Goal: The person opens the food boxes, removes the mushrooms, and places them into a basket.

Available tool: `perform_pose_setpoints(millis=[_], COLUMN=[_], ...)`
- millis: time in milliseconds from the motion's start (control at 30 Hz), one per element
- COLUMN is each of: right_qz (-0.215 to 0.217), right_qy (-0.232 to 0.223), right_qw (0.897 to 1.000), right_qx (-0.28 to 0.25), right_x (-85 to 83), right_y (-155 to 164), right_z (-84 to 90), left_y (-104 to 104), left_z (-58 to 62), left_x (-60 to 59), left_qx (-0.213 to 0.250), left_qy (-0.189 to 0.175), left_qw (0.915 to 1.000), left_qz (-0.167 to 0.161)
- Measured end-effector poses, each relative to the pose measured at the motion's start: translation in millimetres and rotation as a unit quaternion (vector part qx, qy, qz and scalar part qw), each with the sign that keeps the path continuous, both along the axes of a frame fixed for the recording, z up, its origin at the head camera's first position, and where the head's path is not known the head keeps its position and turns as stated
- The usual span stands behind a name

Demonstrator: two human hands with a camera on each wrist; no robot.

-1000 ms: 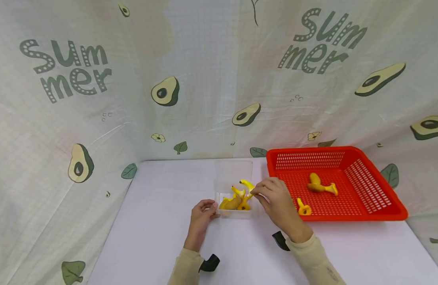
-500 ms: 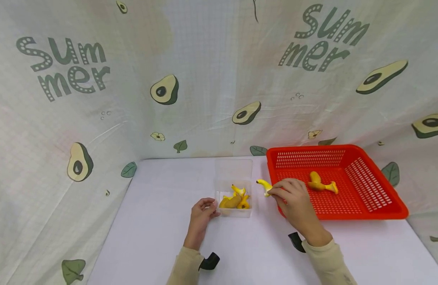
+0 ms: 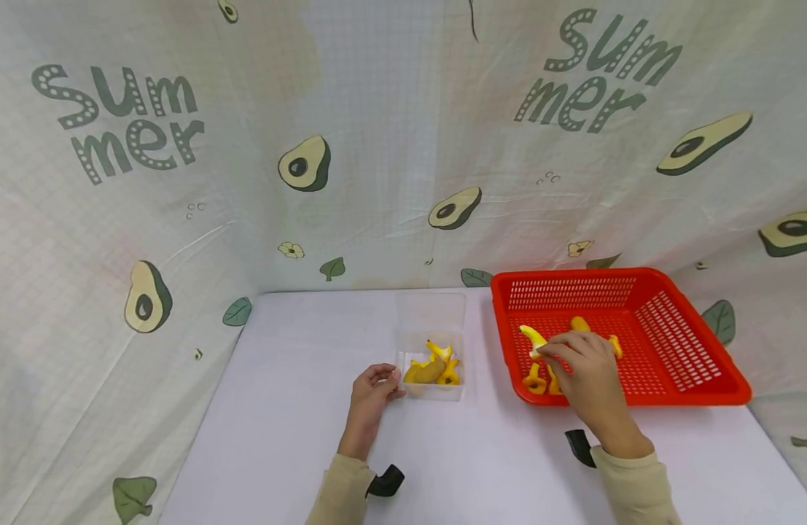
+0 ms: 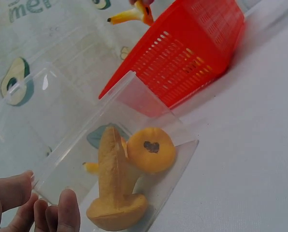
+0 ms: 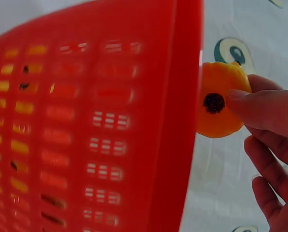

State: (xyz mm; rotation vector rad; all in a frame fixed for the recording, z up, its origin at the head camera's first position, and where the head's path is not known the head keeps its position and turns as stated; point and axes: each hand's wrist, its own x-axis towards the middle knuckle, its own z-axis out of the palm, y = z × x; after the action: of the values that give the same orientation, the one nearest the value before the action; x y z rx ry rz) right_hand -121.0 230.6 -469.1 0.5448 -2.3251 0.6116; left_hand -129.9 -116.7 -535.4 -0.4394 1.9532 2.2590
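My right hand (image 3: 546,353) pinches a small yellow banana-shaped toy (image 3: 531,338) just above the near left part of the red basket (image 3: 698,390). In the right wrist view my fingers (image 5: 267,108) press on that toy's round end (image 5: 216,113), next to the basket's wall (image 5: 86,121). The left hand (image 3: 379,382) holds the near left corner of a clear plastic container (image 3: 432,312); its fingertips (image 4: 69,212) lie on the container's wall (image 4: 76,101). Several yellow-orange toy pieces (image 3: 432,367) lie inside it (image 4: 117,188).
Other yellow pieces lie in the basket (image 3: 533,383) (image 3: 580,324). A white table (image 3: 298,408) carries both containers. Avocado-print cloth (image 3: 377,146) walls off the back and both sides. The basket (image 4: 192,53) stands right of the container.
My right hand has carried the yellow toy rightward, from above the clear container to over the red basket. The left hand has stayed at the container's corner.
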Motion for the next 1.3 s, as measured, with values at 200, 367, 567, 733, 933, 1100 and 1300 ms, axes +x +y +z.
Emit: perform_pose_setpoints(millis=[200,367,567,733,933,1100,1300], right_qz=[-0.031,-0.061,-0.096,-0.112,-0.068,0.004,0.046], right_qy=[-0.018,-0.034,-0.050,-0.065,-0.055,-0.026,-0.045], right_qw=[0.999,0.998,0.994,0.992,0.996,1.000,0.998], right_qx=[0.002,0.006,0.005,-0.001,-0.001,0.010,0.004], right_x=[1.9,4.0,9.8,13.3,10.4,2.3,-4.7], right_y=[16.9,31.9,48.7,54.6,33.1,-1.5,-40.3], right_z=[-0.6,-1.6,-3.8,-7.0,-10.3,-15.1,-15.3], left_y=[0.4,0.2,-0.6,-0.2,1.3,2.7,4.0], left_z=[0.4,-1.3,-0.4,0.5,1.8,2.9,3.8], left_x=[0.2,0.6,2.5,3.7,3.4,2.4,0.2], left_qx=[-0.010,-0.011,-0.013,-0.016,-0.014,-0.010,-0.002], left_qy=[-0.007,-0.009,-0.012,-0.012,-0.007,0.000,0.005], left_qw=[0.9999,0.9999,0.9998,0.9998,0.9998,0.9997,0.9998], left_qz=[0.002,0.003,0.003,0.005,0.014,0.021,0.019])
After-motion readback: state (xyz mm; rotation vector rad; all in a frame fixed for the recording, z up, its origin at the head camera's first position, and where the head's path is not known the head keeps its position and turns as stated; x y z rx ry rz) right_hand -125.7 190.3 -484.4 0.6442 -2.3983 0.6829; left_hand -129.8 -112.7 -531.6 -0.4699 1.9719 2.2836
